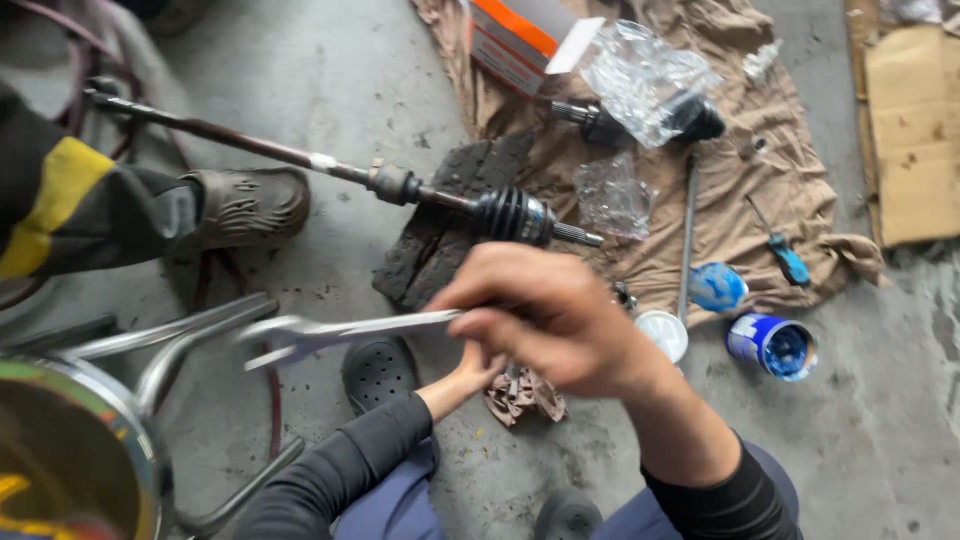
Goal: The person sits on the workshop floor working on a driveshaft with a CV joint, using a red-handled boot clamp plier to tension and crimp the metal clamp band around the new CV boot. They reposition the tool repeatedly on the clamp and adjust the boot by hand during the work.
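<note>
Right hand [555,320] is gripping long silver steel pliers [330,332] over the grey concrete floor [330,80].
Left hand [478,368], grip unclear, is reaching a rag [525,395]; a firm hold is steadying the tool.

Floor [350,80]: grey concrete, stained and gritty.

Upper right of the frame: tan cloth [740,200], spread flat and rumpled. Far right: cardboard [915,130].

Centre: dark mat [440,235], its upper edge tucked against the cloth. Axle shaft [300,158] slants from the upper left down across the mat.

Lower right: open blue tin [772,346], just off the cloth's edge, with a white lid [664,334] beside it.

Lower centre: crumpled rag [525,395]. Left: worn boot [245,205].
</note>
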